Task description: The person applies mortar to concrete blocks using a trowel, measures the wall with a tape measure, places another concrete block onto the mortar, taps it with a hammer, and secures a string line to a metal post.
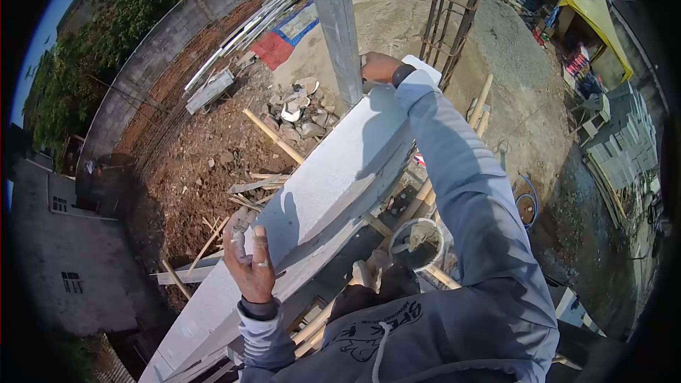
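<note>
My right hand is at the far end of the pale block wall, with its fingers closed against a long grey upright bar. The fingertips are partly hidden at the bar's edge. The bar's lower end meets the left side of the wall top. Close to me, my left hand is raised over the wall's left edge, its thumb and fingers apart and nothing in them. Pale mortar or dust coats those fingers. A bucket with grey mortar and a tool in it stands right of the wall.
Bamboo poles jut out on both sides of the wall. Rebar rods rise beyond my right hand. Below are rubble, a wheelbarrow, stacked blocks and a yellow canopy. The wall drops off on its left.
</note>
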{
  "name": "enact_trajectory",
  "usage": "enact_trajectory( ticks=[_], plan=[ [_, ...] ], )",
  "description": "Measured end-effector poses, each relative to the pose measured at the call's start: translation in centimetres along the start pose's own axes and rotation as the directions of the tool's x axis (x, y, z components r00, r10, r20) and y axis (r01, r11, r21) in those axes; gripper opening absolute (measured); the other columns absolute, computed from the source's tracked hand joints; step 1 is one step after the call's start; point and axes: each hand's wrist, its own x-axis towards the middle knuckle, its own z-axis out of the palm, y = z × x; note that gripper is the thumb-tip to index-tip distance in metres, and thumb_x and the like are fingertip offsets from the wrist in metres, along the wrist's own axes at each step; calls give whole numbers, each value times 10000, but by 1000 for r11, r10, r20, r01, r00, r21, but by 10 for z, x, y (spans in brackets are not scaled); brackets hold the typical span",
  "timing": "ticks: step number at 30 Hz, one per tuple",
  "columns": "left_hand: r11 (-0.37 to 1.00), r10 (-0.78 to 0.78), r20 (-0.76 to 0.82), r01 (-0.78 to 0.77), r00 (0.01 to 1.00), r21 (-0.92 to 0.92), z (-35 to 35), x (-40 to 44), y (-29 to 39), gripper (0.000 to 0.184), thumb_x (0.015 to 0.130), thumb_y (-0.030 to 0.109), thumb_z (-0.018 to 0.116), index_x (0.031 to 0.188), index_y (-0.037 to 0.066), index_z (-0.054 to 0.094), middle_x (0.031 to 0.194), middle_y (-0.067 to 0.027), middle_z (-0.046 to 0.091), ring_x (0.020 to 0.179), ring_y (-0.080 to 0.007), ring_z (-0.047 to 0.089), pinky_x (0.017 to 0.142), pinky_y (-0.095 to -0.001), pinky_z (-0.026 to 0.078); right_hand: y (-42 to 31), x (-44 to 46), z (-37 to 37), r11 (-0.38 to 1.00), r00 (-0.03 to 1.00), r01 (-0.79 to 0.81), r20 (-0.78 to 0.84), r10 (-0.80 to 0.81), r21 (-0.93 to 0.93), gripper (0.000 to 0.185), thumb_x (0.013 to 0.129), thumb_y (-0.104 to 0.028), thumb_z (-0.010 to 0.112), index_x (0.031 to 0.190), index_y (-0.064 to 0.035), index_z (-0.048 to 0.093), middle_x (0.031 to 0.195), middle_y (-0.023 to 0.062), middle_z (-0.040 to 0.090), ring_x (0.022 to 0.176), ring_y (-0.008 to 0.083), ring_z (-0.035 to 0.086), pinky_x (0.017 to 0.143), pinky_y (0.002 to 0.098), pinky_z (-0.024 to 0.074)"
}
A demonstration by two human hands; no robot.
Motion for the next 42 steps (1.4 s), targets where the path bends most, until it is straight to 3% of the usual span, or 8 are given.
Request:
enact_trajectory(
  ticks=[2, 12, 23, 27, 35, 37, 40, 42],
  plan=[
    [999, 20, -24, -19, 1000, 32, -11, -5, -8, 258, 890, 149, 569, 1053, -48, 593, 1054, -163, 606, 977, -266, 578, 885, -350, 420, 18, 21, 8, 967, 991, 61, 131, -29, -248, 290, 721, -158, 518, 931, -24, 665, 949, 245, 636, 911, 384, 607, 776, 423, 472],
    [992, 17, 83, -7, 996, -124, 18, 34, -36, 206, 870, 132, 593, 1007, -19, 621, 974, -133, 624, 895, -234, 596, 840, -317, 441, -9, -27, -4, 952, 988, -152, 5, 156, 265, 284, 695, -147, 633, 962, -53, 658, 889, 164, 667, 833, 298, 628, 756, 368, 471],
    [972, -95, 355, 10, 930, 234, 180, 117, 9, 436, 845, 458, 533, 880, 52, 688, 820, -206, 646, 839, -374, 612, 828, -446, 416, -67, -103, 71, 766, 723, 205, -622, 301, 609, 92, 744, -68, 640, 815, -25, 600, 706, 120, 633, 653, 275, 626, 617, 349, 482],
    [921, -179, 291, 56, 940, 386, 204, 131, 24, 413, 818, 447, 569, 862, 55, 691, 863, -208, 655, 838, -375, 617, 805, -428, 437, -75, -95, 86, 698, 735, 251, -601, 313, 671, 99, 741, -41, 650, 831, -18, 615, 726, 115, 640, 685, 226, 626, 644, 320, 478],
    [947, -197, 370, 275, 908, -169, 218, 187, -34, 159, 855, 148, 612, 772, 17, 645, 689, -2, 600, 644, -80, 501, 614, -233, 389, 15, -37, 44, 787, 785, 187, -571, 240, 588, 180, 800, -157, 607, 941, -48, 633, 787, 136, 653, 696, 310, 620, 650, 359, 479],
    [961, -163, 333, 227, 929, -161, 223, 202, -35, 171, 866, 156, 606, 765, 26, 648, 648, 16, 576, 593, -87, 490, 561, -250, 387, 25, -5, 32, 806, 906, 278, -422, -38, 523, 183, 812, -160, 590, 936, -44, 659, 797, 145, 663, 732, 298, 632, 675, 346, 483],
    [975, -120, 306, 171, 944, -143, 226, 216, -25, 180, 871, 163, 592, 781, 21, 656, 628, 16, 573, 538, -95, 482, 508, -262, 387, 0, 8, 4, 950, 973, -230, 72, 220, 211, 166, 811, -150, 577, 884, -47, 686, 802, 140, 671, 759, 275, 635, 699, 342, 481],
    [985, -143, 313, 167, 939, -52, 221, 217, -6, 186, 869, 169, 583, 800, 16, 663, 632, 2, 584, 549, -94, 498, 517, -263, 397, -10, -1, -9, 884, 983, -181, 81, 162, 430, 158, 807, -151, 580, 834, -43, 691, 796, 132, 671, 760, 249, 631, 706, 336, 477]
  ],
)
